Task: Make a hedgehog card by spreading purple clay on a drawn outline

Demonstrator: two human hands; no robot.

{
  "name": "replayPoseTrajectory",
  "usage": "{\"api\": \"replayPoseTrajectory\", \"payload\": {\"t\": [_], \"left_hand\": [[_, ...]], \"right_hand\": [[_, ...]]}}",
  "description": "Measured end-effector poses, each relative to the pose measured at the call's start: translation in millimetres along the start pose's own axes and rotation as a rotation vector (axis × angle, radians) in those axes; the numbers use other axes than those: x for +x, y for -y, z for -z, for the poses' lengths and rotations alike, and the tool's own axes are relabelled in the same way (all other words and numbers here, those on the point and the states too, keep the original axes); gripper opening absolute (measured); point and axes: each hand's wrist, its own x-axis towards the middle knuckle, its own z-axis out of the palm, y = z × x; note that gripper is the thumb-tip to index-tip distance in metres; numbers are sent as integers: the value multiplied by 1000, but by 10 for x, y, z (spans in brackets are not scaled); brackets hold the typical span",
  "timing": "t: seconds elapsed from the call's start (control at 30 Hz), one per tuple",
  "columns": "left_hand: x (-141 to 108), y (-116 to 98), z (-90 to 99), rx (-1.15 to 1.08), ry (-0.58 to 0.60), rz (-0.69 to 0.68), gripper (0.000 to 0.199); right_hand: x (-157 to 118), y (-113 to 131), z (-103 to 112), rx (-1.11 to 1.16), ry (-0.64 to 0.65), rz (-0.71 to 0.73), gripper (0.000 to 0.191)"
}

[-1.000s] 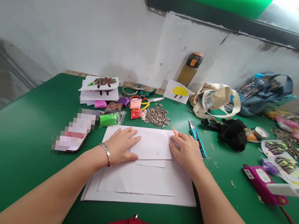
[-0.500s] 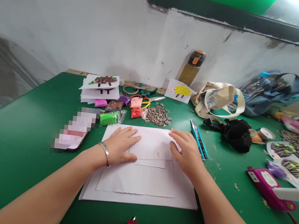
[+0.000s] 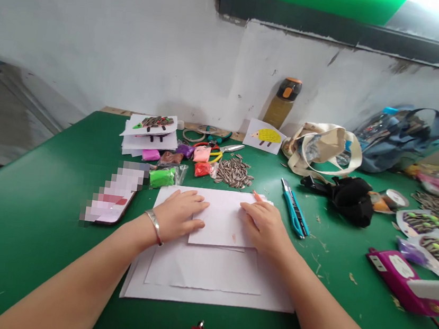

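Left hand (image 3: 179, 215): open, flat, holding nothing | right hand (image 3: 263, 228): half-curled, grip unclear | rectangular white paper sheet (image 3: 223, 218): under both hands, 12 o'clock, atop larger white paper stack (image 3: 205, 277); on green tabletop (image 3: 32, 253)

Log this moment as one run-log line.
left hand: flat on paper | right hand: on paper, orange stick at fingertips | nearby: utility knife

Stacked white paper sheets (image 3: 206, 272) lie flat and slightly askew on a green worktop (image 3: 33, 248), a smaller, pink-flecked top sheet (image 3: 223, 213) uppermost.
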Motion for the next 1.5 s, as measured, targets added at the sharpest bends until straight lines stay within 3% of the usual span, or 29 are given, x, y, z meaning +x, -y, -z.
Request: {"api": "replayPoseTrajectory", "payload": {"t": [0.23,0.43,0.63,0.77,0.83,1.0,1.23,1.37,1.5], "left_hand": [[-20,56,-13,3,-251,2,37],[98,91,5,48,-451,141,37],[611,166,154,151,-372,178,39],[822,283,111,171,-373,226,48],[857,346,64,181,-381,229,57],[863,439,-17,207,-413,224,51],[737,305,-64,226,-434,196,36],[705,221,73,224,-453,241,36],[828,380,345,250,-444,361,39]], "right_hand": [[-10,5,33,51,-128,-53,23],[-1,37,51,54,-147,-58,21],[-5,58,60,89,-188,4,18],[-6,57,70,104,-207,11,17],[-4,58,69,107,-208,8,16],[7,70,57,139,-206,17,17],[4,59,52,160,-209,43,17],[3,57,52,182,-198,56,18],[8,62,57,206,-199,55,18]]}}
